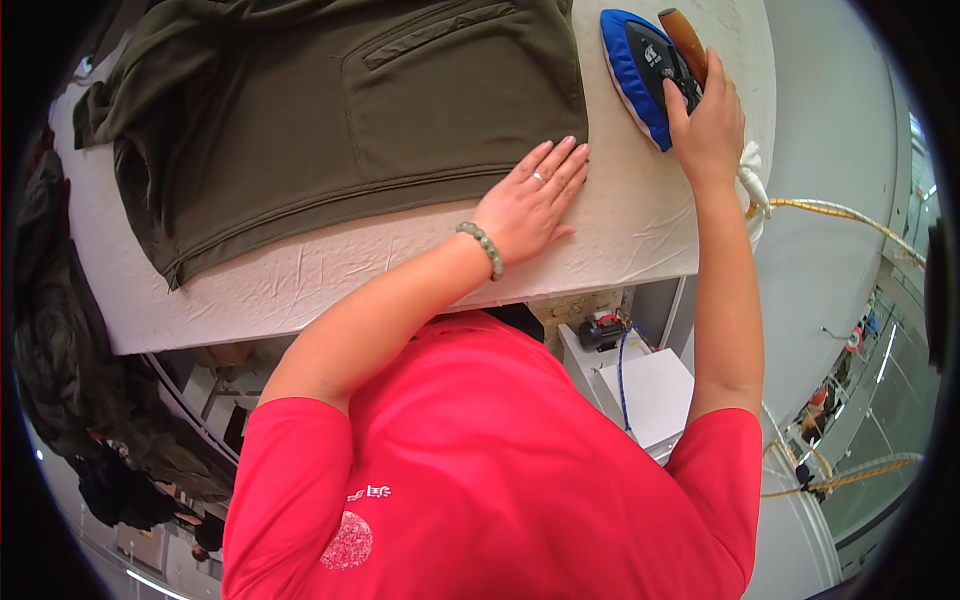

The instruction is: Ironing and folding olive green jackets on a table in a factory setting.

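- A dark olive-green fabric garment lies spread on a white cloth-covered worktop, mostly flat across its middle and right, bunched and folded at upper left, running out of frame at the top.
- A slanting pocket opening marks its far side; its stitched hem runs along the near edge.
- A blue-skirted, black-topped iron with a brown rounded handle sits just right of the garment, the two apart.

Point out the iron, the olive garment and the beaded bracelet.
Iron [650, 68]: head view, on its black top.
Olive garment [300, 125]: head view, on its broad middle fabric.
Beaded bracelet [487, 243]: head view, on its beads.
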The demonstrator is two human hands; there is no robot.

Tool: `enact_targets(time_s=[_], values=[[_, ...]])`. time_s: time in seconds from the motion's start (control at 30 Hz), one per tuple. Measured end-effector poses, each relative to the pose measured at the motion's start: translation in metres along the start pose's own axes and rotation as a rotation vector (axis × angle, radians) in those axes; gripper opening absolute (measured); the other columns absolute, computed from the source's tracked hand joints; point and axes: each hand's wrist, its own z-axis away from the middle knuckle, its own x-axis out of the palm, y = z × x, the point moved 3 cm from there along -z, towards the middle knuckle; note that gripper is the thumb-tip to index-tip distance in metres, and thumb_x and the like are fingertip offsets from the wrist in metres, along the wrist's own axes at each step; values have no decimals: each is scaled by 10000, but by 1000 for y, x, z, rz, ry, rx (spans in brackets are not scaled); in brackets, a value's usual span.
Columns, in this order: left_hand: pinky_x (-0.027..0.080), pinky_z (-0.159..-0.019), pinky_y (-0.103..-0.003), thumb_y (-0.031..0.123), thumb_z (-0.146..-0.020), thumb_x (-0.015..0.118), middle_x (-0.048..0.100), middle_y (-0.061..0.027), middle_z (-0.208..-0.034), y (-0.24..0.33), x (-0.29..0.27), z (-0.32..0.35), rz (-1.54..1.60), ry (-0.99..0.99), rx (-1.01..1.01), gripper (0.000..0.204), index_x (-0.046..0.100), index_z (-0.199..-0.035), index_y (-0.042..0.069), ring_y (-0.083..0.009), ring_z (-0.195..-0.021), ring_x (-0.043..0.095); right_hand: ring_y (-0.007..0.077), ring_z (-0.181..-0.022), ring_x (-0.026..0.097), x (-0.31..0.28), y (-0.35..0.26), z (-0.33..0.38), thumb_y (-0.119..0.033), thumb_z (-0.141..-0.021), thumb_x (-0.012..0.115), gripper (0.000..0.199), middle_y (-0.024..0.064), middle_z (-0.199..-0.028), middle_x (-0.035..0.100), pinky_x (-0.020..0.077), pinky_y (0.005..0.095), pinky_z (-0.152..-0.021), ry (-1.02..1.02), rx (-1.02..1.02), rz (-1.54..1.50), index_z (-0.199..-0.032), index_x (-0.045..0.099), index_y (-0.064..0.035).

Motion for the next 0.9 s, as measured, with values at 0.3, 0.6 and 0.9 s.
enact_targets(time_s=[0.3,0.6,0.9], values=[[232,-1240,-481,330,-921,675,408,-107,-1589,-46,-52,114,1,38,-165,676,454,-1497,54,-285,-1497,343,329,-897,711,-22,15,21,-328,-933,716,471,140,-978,743,539,423,-796,-662,242,-71,-1302,627,-50],[435,-1074,-430,298,-976,673,676,-163,-1242,-227,-147,386,-559,887,-1312,409,645,-1270,14,-340,-1195,609,201,-881,695,-67,-51,57,-255,-888,796,438,100,-1005,747,539,340,-817,-653,490,-501,-1246,667,-39],[485,-642,-299,345,-989,677,606,7,-727,-283,-142,458,824,645,-1352,357,677,-913,-3,-107,-668,552,410,-906,699,-50,-269,53,-258,-886,768,367,195,-982,733,552,452,-784,-796,116,-217,-1207,679,-103]])
